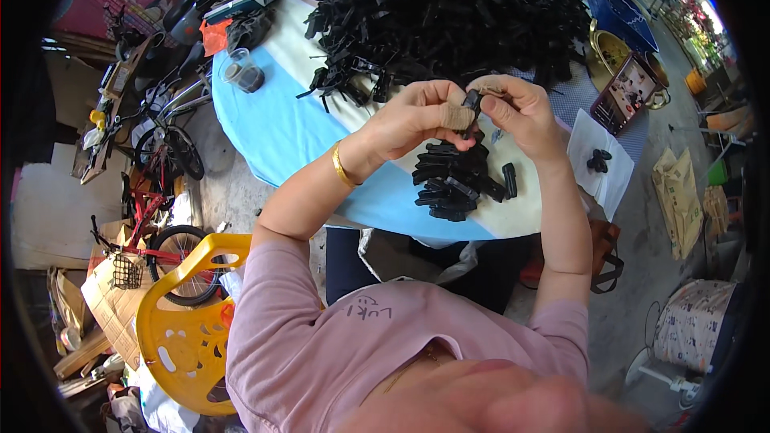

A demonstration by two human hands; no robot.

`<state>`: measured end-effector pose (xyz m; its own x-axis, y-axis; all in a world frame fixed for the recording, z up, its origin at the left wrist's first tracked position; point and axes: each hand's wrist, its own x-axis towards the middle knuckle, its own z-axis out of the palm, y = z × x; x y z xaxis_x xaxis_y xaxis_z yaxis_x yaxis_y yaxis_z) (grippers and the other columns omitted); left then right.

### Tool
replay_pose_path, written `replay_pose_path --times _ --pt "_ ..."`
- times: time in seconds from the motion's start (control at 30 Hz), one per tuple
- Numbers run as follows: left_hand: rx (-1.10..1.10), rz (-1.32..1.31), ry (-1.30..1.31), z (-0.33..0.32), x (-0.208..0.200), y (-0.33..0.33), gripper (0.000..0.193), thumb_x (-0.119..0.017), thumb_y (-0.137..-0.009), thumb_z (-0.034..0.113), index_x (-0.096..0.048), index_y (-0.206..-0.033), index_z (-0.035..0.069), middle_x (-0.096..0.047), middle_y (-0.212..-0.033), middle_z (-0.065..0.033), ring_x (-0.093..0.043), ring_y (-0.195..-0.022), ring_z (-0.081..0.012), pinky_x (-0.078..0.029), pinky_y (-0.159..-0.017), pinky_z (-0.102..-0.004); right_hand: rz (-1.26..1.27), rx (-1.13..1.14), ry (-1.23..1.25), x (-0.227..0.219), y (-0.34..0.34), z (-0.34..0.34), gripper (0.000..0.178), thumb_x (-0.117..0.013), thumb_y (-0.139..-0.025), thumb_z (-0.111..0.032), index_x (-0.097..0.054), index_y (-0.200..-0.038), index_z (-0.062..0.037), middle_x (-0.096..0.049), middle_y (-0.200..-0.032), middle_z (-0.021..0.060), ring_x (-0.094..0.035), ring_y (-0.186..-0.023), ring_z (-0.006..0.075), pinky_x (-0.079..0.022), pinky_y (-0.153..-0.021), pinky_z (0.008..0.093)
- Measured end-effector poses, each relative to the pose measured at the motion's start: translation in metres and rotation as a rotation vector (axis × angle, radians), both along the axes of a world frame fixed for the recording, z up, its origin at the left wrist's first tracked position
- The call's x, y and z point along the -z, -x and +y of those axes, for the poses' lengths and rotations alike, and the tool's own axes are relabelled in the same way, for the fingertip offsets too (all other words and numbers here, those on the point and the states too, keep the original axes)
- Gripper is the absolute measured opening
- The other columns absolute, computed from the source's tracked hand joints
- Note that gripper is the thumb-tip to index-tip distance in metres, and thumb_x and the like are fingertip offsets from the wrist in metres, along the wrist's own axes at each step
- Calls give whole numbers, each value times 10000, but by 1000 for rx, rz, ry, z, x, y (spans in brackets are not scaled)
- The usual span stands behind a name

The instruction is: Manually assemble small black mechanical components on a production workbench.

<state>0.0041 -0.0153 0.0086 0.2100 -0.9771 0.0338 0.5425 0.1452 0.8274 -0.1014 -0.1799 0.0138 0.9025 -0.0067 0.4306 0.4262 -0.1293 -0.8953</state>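
Both my hands meet over the near middle of the table, pinching one small black plastic piece [473, 103] between them. My left hand [421, 119] is closed on it from the left, with beige tape round a finger. From the other side, my right hand [520, 116] grips its upper end with bent fingers, also taped. Just below them lies a small heap of similar black pieces [453, 180], with a single black piece [510, 180] to its right. A large tangled pile of black plastic parts [449, 20] covers the far part of the table.
On the right are a white sheet [589, 180] with a few black bits [598, 161], a propped phone [624, 96], a brass-coloured pot [595, 40] and a blue basket [622, 16]. A clear cup [243, 74] stands at left. A yellow chair [180, 333] and bicycles [172, 148] are beyond the table's left edge.
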Motion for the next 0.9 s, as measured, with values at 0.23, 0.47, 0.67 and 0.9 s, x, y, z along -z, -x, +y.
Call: replay_pose_path --times 0.23,0.47,0.67,0.9 --pt "-445 -521 11 -3 4 4 148 -597 -817 23 -495 -919 -12 -598 -895 -95 -606 -824 -157 -508 -769 -281 32 229 -15 4 0 15 107 -497 -891 -102 -561 -896 -16 -467 -647 -44 -395 -573 21 -316 -515 151" --pt "-558 -661 4 -1 -1 14 314 -609 -811 13 -483 -1098 -10 -593 -949 -75 -584 -855 -121 -501 -763 -243 76 248 99 3 0 19 131 -486 -903 -121 -562 -885 -15 -479 -650 -35 -426 -590 28 -336 -537 153" --pt "-574 -619 68 -4 4 13 283 -604 -813 7 -498 -1074 -18 -600 -944 -72 -586 -856 -114 -502 -767 -244 81 218 60 5 1 21 135 -477 -908 -119 -561 -877 -18 -485 -650 -32 -426 -588 25 -331 -534 150" --pt "-679 -983 -31 1 3 15 197 -603 -811 2 -550 -997 -40 -601 -866 -46 -594 -784 -97 -498 -696 -212 141 213 14 2 0 25 137 -484 -905 -130 -562 -841 -38 -470 -610 -46 -397 -539 14 -298 -481 149"
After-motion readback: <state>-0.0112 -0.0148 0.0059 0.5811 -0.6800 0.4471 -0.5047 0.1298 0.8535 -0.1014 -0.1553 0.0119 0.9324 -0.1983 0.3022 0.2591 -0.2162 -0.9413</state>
